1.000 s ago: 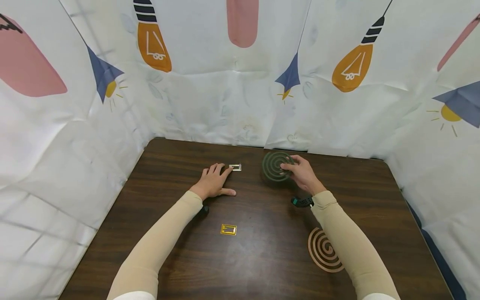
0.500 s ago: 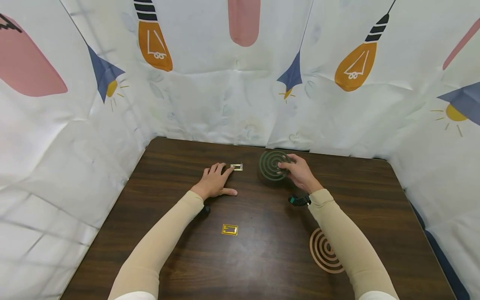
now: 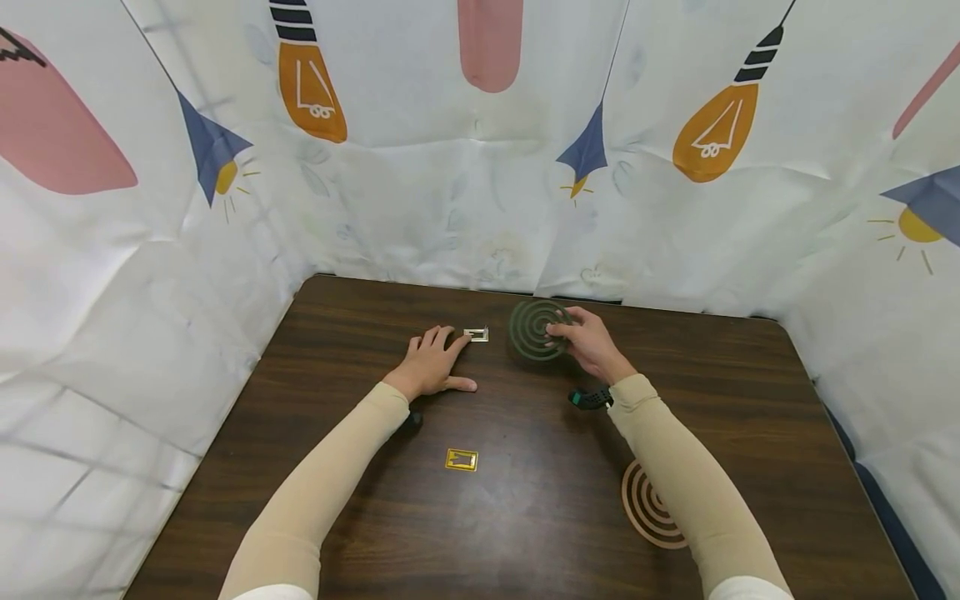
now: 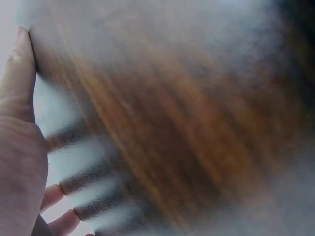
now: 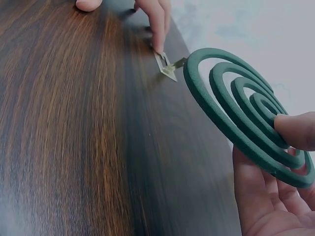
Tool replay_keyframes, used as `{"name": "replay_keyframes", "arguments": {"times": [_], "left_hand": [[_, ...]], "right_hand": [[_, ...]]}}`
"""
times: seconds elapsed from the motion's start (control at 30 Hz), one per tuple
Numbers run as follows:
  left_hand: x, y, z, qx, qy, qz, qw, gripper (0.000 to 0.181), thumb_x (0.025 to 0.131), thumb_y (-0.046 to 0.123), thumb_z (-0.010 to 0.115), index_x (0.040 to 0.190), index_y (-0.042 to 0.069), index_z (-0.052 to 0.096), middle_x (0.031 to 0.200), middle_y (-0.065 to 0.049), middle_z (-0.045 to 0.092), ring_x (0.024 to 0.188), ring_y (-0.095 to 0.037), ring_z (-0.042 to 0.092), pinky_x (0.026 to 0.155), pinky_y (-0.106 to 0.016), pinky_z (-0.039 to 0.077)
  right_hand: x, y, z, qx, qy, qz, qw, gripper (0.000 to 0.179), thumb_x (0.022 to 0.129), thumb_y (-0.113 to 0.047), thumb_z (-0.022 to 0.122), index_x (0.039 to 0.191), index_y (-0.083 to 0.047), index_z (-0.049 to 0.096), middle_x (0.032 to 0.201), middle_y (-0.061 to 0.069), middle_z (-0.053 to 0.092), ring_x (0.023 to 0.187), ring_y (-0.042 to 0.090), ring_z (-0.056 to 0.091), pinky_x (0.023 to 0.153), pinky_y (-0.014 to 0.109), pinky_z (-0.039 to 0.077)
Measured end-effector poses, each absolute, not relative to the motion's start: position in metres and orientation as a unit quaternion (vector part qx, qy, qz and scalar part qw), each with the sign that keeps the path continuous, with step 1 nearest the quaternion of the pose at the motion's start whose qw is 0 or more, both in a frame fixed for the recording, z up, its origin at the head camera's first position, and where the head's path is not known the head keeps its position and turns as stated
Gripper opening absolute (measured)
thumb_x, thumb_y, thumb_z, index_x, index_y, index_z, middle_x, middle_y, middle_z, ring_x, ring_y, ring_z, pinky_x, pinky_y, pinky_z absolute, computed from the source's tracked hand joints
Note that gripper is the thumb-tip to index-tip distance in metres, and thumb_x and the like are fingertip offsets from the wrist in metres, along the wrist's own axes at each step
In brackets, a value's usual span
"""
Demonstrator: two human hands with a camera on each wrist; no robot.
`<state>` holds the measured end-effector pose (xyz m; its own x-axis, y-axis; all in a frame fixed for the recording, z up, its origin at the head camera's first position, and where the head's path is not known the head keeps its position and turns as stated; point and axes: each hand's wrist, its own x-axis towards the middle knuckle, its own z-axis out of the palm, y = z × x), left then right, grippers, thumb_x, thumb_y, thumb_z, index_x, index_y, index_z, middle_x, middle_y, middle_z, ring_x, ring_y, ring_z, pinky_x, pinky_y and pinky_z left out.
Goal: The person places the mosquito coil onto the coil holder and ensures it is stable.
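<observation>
See white, creased cloth [image 3: 420,225] behind and beside brown table [image 3: 540,525]; note orange bulbs [image 3: 716,133], blue lamps [image 3: 587,146], pink shapes [image 3: 491,46] printed on it.

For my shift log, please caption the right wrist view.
Right hand pinches a tilted green coil; beyond it, left hand touches a small metal stand on the brown table.

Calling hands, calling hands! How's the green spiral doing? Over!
Right hand grips green spiral, held up. Left hand touches metal stand. Nothing seen between spiral and stand. Over.
</observation>
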<state>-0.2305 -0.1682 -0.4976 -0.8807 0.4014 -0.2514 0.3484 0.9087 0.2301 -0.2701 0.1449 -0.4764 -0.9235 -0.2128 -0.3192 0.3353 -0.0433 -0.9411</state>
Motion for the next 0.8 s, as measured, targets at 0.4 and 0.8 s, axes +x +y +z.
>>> {"name": "replay_keyframes", "arguments": {"times": [0.4, 0.8], "left_hand": [[-0.230, -0.169, -0.498, 0.204, 0.964, 0.087, 0.145, 0.092, 0.092, 0.071, 0.060, 0.166, 0.028, 0.025, 0.170, -0.021, 0.020, 0.159, -0.046, 0.018, 0.121, -0.067, 0.026], [-0.232, -0.169, -0.502, 0.204, 0.964, 0.087, 0.146, 0.091, 0.092, 0.071, 0.059, 0.166, 0.030, 0.025, 0.171, -0.021, 0.019, 0.160, -0.046, 0.017, 0.122, -0.067, 0.025]], "right_hand": [[-0.272, 0.132, -0.475, 0.036, 0.667, -0.717, 0.201, 0.058, 0.100, -0.005, 0.067, 0.151, 0.000, 0.040, 0.107, 0.002, 0.066, 0.079, 0.013, 0.072, 0.079, 0.029, 0.062], [-0.275, 0.120, -0.479, 0.031, 0.665, -0.716, 0.209, 0.049, 0.099, -0.004, 0.068, 0.143, -0.002, 0.048, 0.098, 0.000, 0.071, 0.078, 0.013, 0.072, 0.077, 0.029, 0.061]]}}
